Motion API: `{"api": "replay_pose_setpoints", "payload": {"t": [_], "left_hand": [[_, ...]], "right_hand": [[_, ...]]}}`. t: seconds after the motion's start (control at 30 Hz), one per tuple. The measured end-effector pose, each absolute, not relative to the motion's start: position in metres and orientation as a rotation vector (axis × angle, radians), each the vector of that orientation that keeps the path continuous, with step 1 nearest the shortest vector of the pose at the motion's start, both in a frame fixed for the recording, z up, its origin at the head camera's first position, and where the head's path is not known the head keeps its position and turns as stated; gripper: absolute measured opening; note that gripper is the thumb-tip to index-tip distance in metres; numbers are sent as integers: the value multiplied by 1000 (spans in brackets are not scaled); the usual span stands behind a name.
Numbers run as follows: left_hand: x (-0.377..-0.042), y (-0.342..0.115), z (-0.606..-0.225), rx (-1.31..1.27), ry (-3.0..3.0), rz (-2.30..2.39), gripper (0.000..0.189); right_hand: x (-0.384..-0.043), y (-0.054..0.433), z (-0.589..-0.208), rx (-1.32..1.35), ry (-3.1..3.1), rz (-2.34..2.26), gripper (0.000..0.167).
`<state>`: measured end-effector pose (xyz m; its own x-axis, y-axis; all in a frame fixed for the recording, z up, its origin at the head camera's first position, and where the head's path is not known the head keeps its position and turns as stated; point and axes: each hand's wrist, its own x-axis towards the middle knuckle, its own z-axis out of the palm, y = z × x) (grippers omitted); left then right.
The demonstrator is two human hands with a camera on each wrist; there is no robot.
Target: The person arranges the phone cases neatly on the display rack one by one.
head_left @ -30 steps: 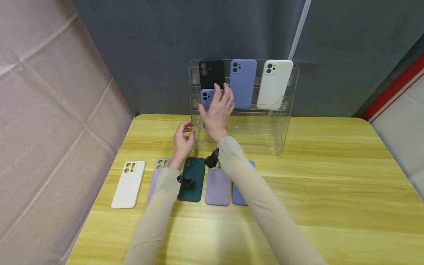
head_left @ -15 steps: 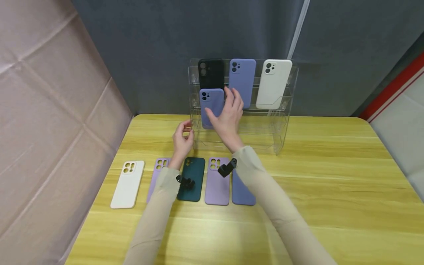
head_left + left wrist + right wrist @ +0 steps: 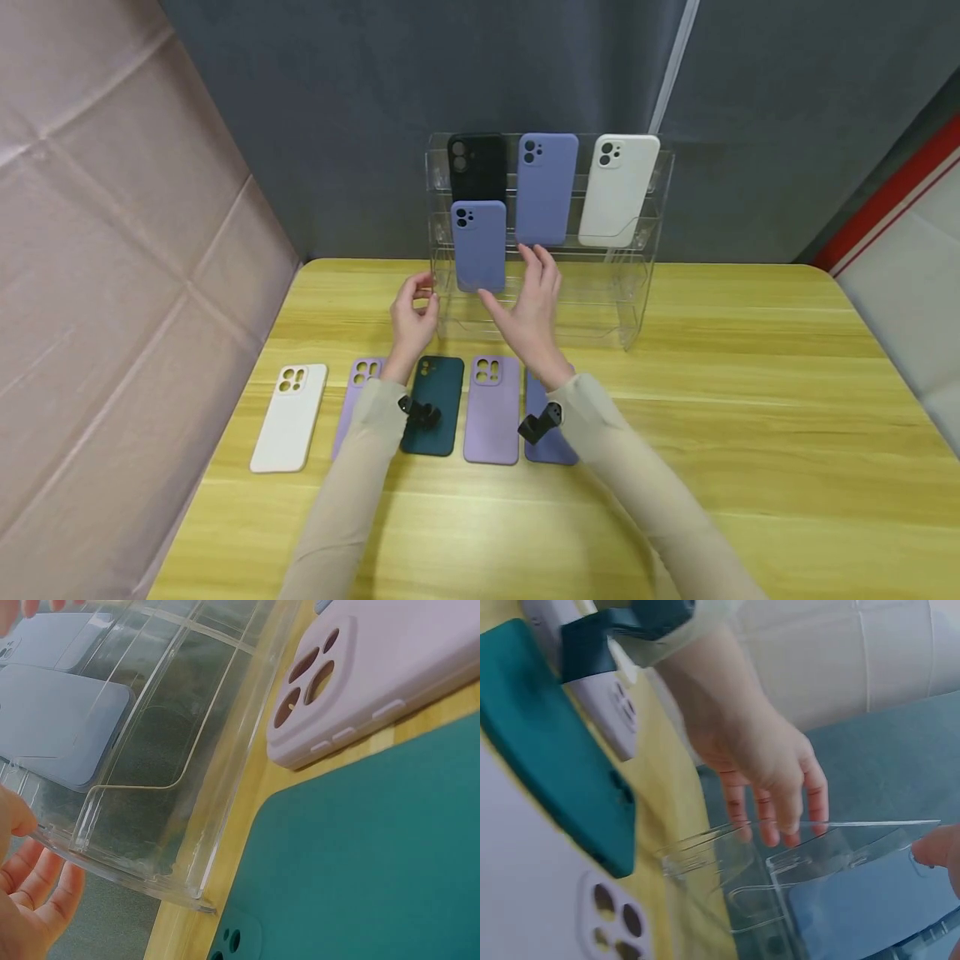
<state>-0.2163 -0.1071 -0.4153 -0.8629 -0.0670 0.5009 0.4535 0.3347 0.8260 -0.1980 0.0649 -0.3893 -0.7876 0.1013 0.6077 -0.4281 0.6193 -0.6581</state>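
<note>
Right hand is pulling back nearward and slightly right, off the front periwinkle case; left hand and all cases are staying put.

Largest down:
- Grey curtain is hanging across the far side.
- Wood-grain table is carrying everything.
- Clear rack, tiered, is standing at the table's far edge.
- Right hand: thumb and fingers are spreading apart, holding nothing; thumb tip is hovering by the front case's lower right corner, can't tell if touching. Left hand: thumb and fingers are pinching the rack's left side panel.
- Top tier, left to right: black case, rear periwinkle case, white case, the last tilting right.
- Front periwinkle case is sitting upright at the left end of the next tier down, covering the black one's lower part. It's showing a plain matte back, rounded corners.
- Near row on the table, left to right: cream case, left lilac case (partly hidden by the left arm), teal case, right lilac case, blue-violet case, all lying flat.
- Camera holes: dark rounds are showing at the front periwinkle case's upper left; wood is showing through both lilac ones.
</note>
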Motion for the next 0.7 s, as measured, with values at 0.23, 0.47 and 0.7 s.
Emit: {"api": "replay_pose_setpoints", "payload": {"t": [0.23, 0.47, 0.7], "left_hand": [[-216, -107, -416, -340, -2157, -1538, 30], [-217, -107, -417, -352, -2150, -1542, 30], [-237, -114, -445, -329, -2135, -1548, 31]], "right_hand": [[-185, 75, -409, 273, -2252, 1138, 73], [-167, 86, -426, 280, -2310, 1124, 73], [-149, 97, -441, 196, -2448, 1092, 73]]}}
